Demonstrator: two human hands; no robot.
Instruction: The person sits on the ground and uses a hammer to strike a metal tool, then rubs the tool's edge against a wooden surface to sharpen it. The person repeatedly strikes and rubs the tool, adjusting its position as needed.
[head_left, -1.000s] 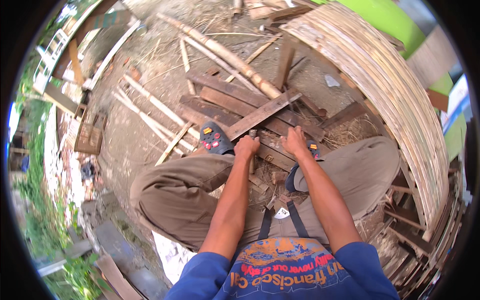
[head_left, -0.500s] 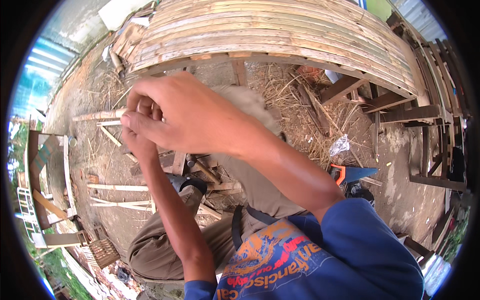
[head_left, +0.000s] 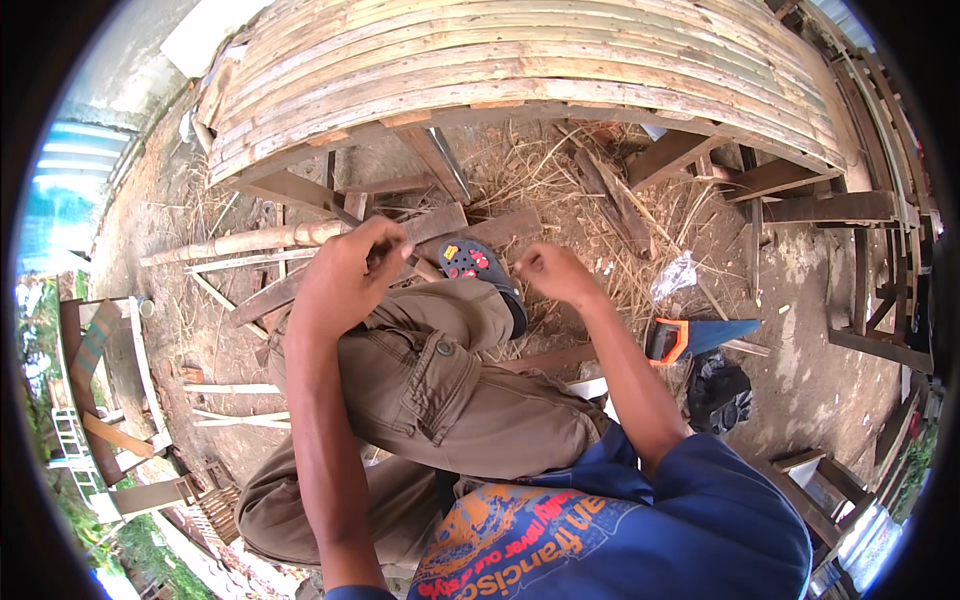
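My left hand [head_left: 350, 275] hovers over my raised knee, its fingers curled in and the thumb close to them; what they hold, if anything, is hidden. A dark rod with a brown handle [head_left: 428, 270] shows just beyond that hand, and I cannot tell whether they touch. My right hand [head_left: 560, 272] is apart from the left, to the right of my foot. Its thumb and fingers are pinched together, with nothing I can make out between them. Between the hands is my dark clog [head_left: 480, 268] with colourful charms. Brown wooden boards [head_left: 440, 220] lie beside the clog.
A bamboo-slat platform [head_left: 520, 75] stands ahead on wooden legs. A handsaw [head_left: 705, 338] with an orange-and-black handle lies at right, near a black plastic bag [head_left: 718, 390] and crumpled foil [head_left: 675, 275]. A bamboo pole [head_left: 260, 240] and dry straw [head_left: 520, 165] lie on the ground.
My hands, close together in front at left before, have come apart; the right one has moved right. My raised leg has shifted, and the clog with charms now shows.
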